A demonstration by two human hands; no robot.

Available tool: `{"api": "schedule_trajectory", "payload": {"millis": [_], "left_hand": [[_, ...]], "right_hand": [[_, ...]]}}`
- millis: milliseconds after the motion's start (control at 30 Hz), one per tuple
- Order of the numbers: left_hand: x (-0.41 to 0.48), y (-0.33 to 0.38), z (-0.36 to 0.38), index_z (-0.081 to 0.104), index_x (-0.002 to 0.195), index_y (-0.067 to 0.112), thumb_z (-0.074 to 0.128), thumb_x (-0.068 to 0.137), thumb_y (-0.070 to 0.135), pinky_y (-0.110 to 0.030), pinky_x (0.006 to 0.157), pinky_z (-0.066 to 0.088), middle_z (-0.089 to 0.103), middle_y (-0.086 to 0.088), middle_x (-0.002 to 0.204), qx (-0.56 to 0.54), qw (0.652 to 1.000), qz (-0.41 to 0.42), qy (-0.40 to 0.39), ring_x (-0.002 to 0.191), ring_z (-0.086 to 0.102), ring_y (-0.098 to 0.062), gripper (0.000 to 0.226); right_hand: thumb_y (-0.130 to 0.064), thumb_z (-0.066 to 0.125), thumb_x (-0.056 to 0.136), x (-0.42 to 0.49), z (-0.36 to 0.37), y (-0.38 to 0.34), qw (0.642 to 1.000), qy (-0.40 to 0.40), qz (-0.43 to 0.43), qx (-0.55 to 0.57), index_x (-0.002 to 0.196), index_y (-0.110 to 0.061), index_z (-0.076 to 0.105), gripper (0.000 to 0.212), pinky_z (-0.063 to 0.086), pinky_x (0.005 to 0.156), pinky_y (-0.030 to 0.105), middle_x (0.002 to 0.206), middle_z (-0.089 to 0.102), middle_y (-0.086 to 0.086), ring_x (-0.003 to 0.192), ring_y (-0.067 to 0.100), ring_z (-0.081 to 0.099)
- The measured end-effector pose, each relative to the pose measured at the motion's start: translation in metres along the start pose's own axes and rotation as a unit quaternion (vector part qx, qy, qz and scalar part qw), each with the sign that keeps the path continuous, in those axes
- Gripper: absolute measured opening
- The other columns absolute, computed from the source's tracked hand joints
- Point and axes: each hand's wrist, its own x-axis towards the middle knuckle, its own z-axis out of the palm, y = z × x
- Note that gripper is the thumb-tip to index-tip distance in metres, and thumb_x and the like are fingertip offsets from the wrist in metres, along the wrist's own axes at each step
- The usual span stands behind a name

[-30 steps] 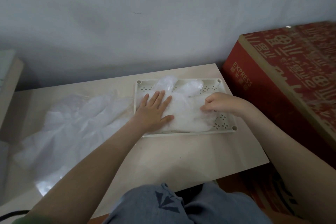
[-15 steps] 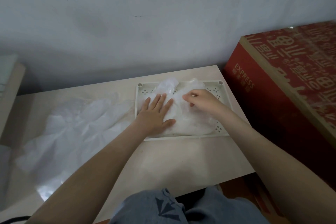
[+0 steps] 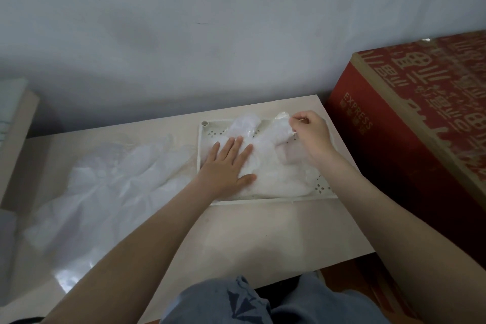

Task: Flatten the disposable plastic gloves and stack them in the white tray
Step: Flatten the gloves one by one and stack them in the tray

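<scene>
Left hand (image 3: 227, 167): lying flat, fingers straight and slightly spread, pressing down on the stacked gloves (image 3: 273, 169).
Right hand (image 3: 311, 134): fingers curled, pinching a clear glove tip (image 3: 282, 116) at the far right corner of the stack.
Stacked gloves: lying inside the white tray (image 3: 200, 158), covering most of its perforated floor.
White tray: sitting on the far right part of the table (image 3: 263, 234).
Loose gloves (image 3: 113, 181): lying crumpled on the table, just left of the tray.
Red carton (image 3: 399, 144): standing beside the table's right edge, showing "EXPRESS" lettering.
</scene>
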Motion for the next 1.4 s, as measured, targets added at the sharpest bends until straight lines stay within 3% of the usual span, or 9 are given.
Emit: {"api": "schedule_trajectory", "payload": {"millis": [100, 200, 400, 533, 667, 900, 1033, 1200, 1400], "left_hand": [[-0.001, 0.000, 0.000, -0.016, 0.150, 0.027, -0.013, 0.073, 0.072, -0.043, 0.118, -0.010, -0.021, -0.004, 0.158, 0.000, 1.000, 0.000, 0.003, 0.146, -0.018, -0.020, 0.089], [-0.001, 0.001, -0.002, -0.015, 0.150, 0.026, 0.009, 0.093, 0.066, -0.043, 0.118, -0.010, -0.021, -0.004, 0.158, -0.004, 1.000, -0.004, -0.003, 0.145, -0.019, -0.019, 0.074], [0.000, 0.001, -0.002, -0.017, 0.150, 0.027, -0.005, 0.080, 0.073, -0.042, 0.117, -0.011, -0.021, -0.004, 0.158, -0.003, 1.000, -0.003, -0.005, 0.145, -0.019, -0.019, 0.085], [-0.002, 0.001, -0.002, -0.015, 0.150, 0.026, 0.007, 0.091, 0.068, -0.043, 0.118, -0.011, -0.022, -0.004, 0.158, -0.005, 1.000, 0.000, 0.000, 0.145, -0.020, -0.019, 0.076], [-0.002, 0.001, -0.001, -0.014, 0.151, 0.026, 0.007, 0.091, 0.069, -0.043, 0.118, -0.010, -0.021, -0.004, 0.158, -0.003, 1.000, -0.002, -0.003, 0.145, -0.019, -0.019, 0.077], [0.000, 0.001, 0.000, -0.015, 0.150, 0.028, -0.015, 0.069, 0.072, -0.042, 0.117, -0.011, -0.021, -0.004, 0.158, -0.011, 1.000, 0.002, 0.006, 0.146, -0.018, -0.019, 0.093], [-0.001, 0.001, -0.002, -0.014, 0.151, 0.026, 0.008, 0.092, 0.067, -0.043, 0.118, -0.010, -0.021, -0.004, 0.158, -0.001, 1.000, 0.002, 0.001, 0.145, -0.019, -0.019, 0.075], [0.000, 0.001, 0.001, -0.013, 0.151, 0.027, -0.016, 0.069, 0.071, -0.043, 0.118, -0.011, -0.020, -0.003, 0.158, -0.007, 1.000, 0.004, 0.004, 0.146, -0.018, -0.018, 0.093], [0.000, 0.001, 0.000, -0.013, 0.151, 0.027, -0.011, 0.077, 0.070, -0.043, 0.118, -0.010, -0.019, -0.003, 0.159, -0.009, 1.000, 0.004, 0.009, 0.146, -0.018, -0.018, 0.086]], "right_hand": [[-0.018, 0.061, 0.089, -0.005, -0.008, -0.003, 0.999, -0.011, -0.020, -0.048, 0.100, -0.013, 0.060, 0.013, 0.040, 0.061, 0.011, 0.084, 0.056, -0.007, 0.075, 0.006, 0.053], [-0.031, 0.064, 0.086, -0.010, -0.008, 0.001, 0.975, -0.096, -0.019, -0.201, 0.095, -0.014, 0.063, 0.019, 0.042, 0.068, 0.020, 0.088, 0.060, -0.007, 0.083, 0.010, 0.057], [-0.035, 0.068, 0.086, -0.020, 0.005, -0.001, 0.936, -0.234, -0.061, -0.258, 0.112, -0.018, 0.068, 0.030, 0.040, 0.079, 0.022, 0.102, 0.054, -0.004, 0.101, 0.013, 0.053], [-0.030, 0.066, 0.086, -0.018, 0.011, -0.005, 0.919, -0.264, -0.086, -0.278, 0.082, -0.025, 0.070, 0.008, 0.040, 0.093, 0.028, 0.108, 0.051, 0.000, 0.113, 0.018, 0.046], [-0.033, 0.068, 0.083, -0.012, 0.008, -0.008, 0.905, -0.282, -0.080, -0.308, 0.068, -0.024, 0.061, 0.019, 0.033, 0.103, 0.036, 0.109, 0.049, -0.006, 0.116, 0.016, 0.037], [-0.025, 0.068, 0.086, 0.000, -0.019, -0.015, 0.926, -0.292, -0.039, -0.237, 0.064, -0.018, 0.045, 0.032, 0.032, 0.062, 0.026, 0.066, 0.045, -0.008, 0.063, 0.009, 0.041], [-0.017, 0.069, 0.086, 0.001, -0.032, -0.011, 0.940, -0.260, -0.069, -0.210, 0.077, -0.013, 0.056, 0.016, 0.034, 0.059, 0.014, 0.071, 0.045, -0.007, 0.064, 0.005, 0.041], [-0.007, 0.070, 0.083, 0.003, -0.047, -0.002, 0.948, -0.225, -0.128, -0.185, 0.074, -0.018, 0.063, 0.016, 0.036, 0.062, 0.008, 0.069, 0.054, -0.010, 0.061, 0.001, 0.045], [0.002, 0.065, 0.083, 0.000, -0.060, 0.002, 0.933, -0.207, -0.192, -0.224, 0.075, -0.012, 0.064, 0.016, 0.039, 0.064, 0.007, 0.078, 0.059, -0.008, 0.062, -0.001, 0.048]]}}
